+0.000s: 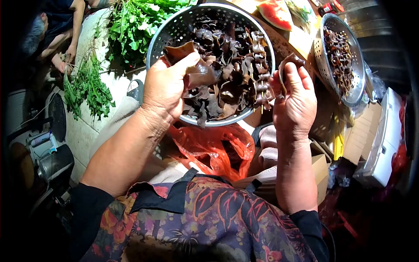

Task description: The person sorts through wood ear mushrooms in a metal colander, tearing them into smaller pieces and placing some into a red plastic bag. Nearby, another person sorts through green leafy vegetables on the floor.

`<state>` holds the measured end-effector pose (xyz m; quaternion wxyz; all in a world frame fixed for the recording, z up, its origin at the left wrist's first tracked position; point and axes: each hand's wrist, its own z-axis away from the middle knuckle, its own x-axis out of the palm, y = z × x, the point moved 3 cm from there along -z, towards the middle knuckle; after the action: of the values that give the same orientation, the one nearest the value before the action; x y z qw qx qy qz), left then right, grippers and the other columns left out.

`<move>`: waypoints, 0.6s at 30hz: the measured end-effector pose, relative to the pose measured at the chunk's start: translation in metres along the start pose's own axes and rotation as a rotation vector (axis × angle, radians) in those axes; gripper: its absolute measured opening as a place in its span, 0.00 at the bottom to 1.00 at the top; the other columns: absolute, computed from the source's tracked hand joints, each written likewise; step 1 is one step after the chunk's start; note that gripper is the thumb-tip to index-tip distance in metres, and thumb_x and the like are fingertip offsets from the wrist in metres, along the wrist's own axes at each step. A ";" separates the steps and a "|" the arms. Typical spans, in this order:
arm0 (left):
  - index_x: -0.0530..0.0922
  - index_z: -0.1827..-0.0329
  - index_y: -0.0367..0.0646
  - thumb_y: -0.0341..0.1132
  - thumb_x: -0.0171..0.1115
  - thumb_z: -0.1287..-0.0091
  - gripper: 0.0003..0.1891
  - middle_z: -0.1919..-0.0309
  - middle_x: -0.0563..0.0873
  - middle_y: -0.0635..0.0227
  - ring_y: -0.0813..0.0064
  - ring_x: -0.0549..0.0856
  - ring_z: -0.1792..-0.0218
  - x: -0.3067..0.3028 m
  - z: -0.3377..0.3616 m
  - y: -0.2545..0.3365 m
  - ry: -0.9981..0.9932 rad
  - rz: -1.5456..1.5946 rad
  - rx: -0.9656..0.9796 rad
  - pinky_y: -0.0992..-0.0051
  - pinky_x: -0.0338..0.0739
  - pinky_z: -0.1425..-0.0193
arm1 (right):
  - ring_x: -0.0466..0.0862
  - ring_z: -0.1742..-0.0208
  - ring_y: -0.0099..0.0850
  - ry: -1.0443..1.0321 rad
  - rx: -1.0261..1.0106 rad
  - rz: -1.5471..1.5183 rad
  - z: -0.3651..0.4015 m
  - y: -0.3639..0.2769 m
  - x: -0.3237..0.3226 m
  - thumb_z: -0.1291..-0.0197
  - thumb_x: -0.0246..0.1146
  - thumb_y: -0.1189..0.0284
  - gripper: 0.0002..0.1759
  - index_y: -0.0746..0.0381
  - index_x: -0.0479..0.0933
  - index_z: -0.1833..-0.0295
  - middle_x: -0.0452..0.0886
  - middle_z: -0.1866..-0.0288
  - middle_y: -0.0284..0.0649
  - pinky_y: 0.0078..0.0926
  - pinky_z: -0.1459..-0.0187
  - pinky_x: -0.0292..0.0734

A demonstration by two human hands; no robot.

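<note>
A metal colander (152, 43) full of dark brown wood ear mushrooms (233, 72) stands in front of me. Over its left side, my left hand (168, 83) is closed on broad, wet wood ear pieces (201, 73), thumb on top. By the right rim, my right hand (297, 98) pinches a single curled wood ear piece (291, 60) between thumb and fingers. Between the hands, along the colander's right inner side, lies a skewer (262, 107) threaded with folded wood ears; its pointed tip faces me.
A second colander (358, 48) with threaded wood ears stands at the right. Leafy greens (133, 28) lie at upper left, where another person's hands (63, 61) hold a bunch (89, 87). A red plastic bag (214, 150) is below the colander. Watermelon (276, 14) sits behind.
</note>
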<state>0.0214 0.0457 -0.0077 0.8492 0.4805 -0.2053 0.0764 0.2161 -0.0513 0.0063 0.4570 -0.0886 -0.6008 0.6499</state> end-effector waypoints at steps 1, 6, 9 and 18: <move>0.77 0.55 0.40 0.27 0.60 0.37 0.08 0.63 0.83 0.67 0.75 0.84 0.64 -0.002 -0.001 0.000 -0.019 0.011 -0.035 0.72 0.82 0.57 | 0.81 0.62 0.26 -0.079 0.011 0.011 -0.001 0.000 0.001 0.38 0.60 0.76 0.11 0.66 0.74 0.50 0.81 0.59 0.38 0.22 0.58 0.80; 0.76 0.52 0.39 0.27 0.56 0.34 0.09 0.58 0.83 0.65 0.72 0.84 0.60 0.000 0.000 -0.001 -0.117 0.020 -0.095 0.71 0.81 0.52 | 0.78 0.48 0.28 -0.339 0.066 0.387 0.015 0.015 0.017 0.44 0.66 0.75 0.25 0.72 0.70 0.41 0.79 0.48 0.43 0.23 0.46 0.74; 0.75 0.48 0.38 0.27 0.52 0.33 0.12 0.57 0.83 0.64 0.71 0.83 0.57 0.002 0.003 -0.003 -0.158 0.019 -0.168 0.71 0.78 0.48 | 0.79 0.50 0.27 -0.431 0.153 0.524 0.019 0.018 0.021 0.43 0.67 0.72 0.26 0.71 0.71 0.41 0.79 0.48 0.43 0.22 0.47 0.74; 0.75 0.49 0.37 0.21 0.61 0.41 0.15 0.59 0.83 0.65 0.75 0.83 0.58 0.011 0.010 -0.005 -0.276 -0.032 -0.153 0.74 0.78 0.51 | 0.80 0.66 0.20 -0.443 0.402 0.293 0.030 0.034 0.026 0.44 0.66 0.75 0.10 0.66 0.78 0.57 0.82 0.66 0.34 0.16 0.60 0.75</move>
<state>0.0299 0.0339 -0.0019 0.8481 0.4236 -0.3177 -0.0199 0.1647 -0.0492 -0.0043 0.2252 0.0615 -0.5260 0.8178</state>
